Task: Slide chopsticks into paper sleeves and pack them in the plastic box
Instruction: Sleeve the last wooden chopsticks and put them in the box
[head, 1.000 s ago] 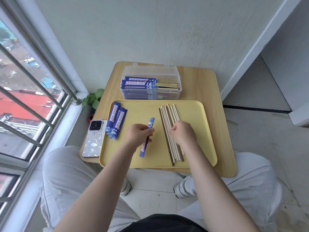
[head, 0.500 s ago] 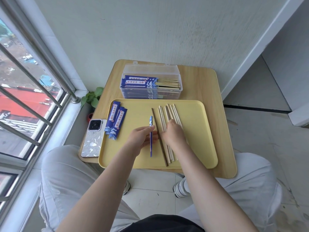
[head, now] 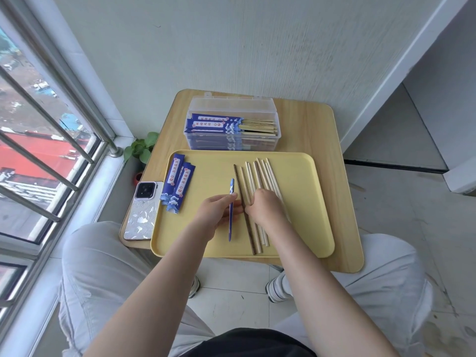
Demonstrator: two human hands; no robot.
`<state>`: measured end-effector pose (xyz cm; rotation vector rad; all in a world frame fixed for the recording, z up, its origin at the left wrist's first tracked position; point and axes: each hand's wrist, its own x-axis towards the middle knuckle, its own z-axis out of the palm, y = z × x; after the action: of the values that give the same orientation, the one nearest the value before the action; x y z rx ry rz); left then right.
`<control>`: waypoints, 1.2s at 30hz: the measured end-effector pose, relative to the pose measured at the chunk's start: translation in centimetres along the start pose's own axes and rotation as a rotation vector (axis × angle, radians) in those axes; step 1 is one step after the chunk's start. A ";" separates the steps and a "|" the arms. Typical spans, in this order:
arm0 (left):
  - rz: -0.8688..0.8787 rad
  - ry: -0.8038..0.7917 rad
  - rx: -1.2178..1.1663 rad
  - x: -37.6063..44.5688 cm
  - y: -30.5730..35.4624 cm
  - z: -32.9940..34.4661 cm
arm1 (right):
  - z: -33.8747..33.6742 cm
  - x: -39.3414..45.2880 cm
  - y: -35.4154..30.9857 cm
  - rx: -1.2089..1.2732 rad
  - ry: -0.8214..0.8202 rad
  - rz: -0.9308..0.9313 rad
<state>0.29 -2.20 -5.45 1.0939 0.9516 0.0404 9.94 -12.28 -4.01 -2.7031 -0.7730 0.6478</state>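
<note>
Here, seen from the head camera, a person sits with knees on either side of a small wooden table set against a pale wall. A yellow tray lies on the table's near half. The left hand pinches a blue paper sleeve between thumb and fingers; the sleeve stands on its thin edge over the tray, running away from the person. Just to its right, the right hand rests knuckles-up on a row of loose chopsticks, its fingers curled down onto them. Its fingertips are at a dark brown chopstick, the leftmost of the row, but whether they actually grip it I cannot tell, since the back of the hand hides them. The other sticks are pale wood and lie roughly parallel, fanning slightly at the far ends.

At the tray's left edge lie spare blue sleeves, overlapping one another, printed sides up. Behind the tray stands the clear plastic box, lid open, holding sleeved chopsticks laid crosswise with their bare wooden ends pointing right. A phone lies face down on the table's left edge, just beside the tray. Beyond the table, a small green plant sits on the floor near a barred window.
</note>
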 end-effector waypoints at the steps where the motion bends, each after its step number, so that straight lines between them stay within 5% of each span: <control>1: 0.001 0.001 -0.002 0.0 0.0 0.0 | 0.0 -0.1 0.0 -0.020 -0.002 -0.003; 6: 0.020 0.008 0.024 -0.1 0.1 0.0 | 0.1 -0.4 -0.3 0.001 0.012 0.035; 20: 0.108 0.027 0.302 -0.6 2.0 -0.1 | -6.6 -1.1 1.6 1.326 -0.018 -0.096; 28: 0.249 0.006 0.721 -1.4 2.0 0.1 | -6.9 -0.5 1.5 1.269 0.286 -0.154; 36: 0.284 0.022 0.703 -1.6 1.8 0.5 | -6.8 -0.5 1.4 1.154 0.355 -0.157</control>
<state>0.34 -2.40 -2.97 1.8772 0.8388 -0.0555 13.45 -14.47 1.55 -1.6020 -0.3255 0.3655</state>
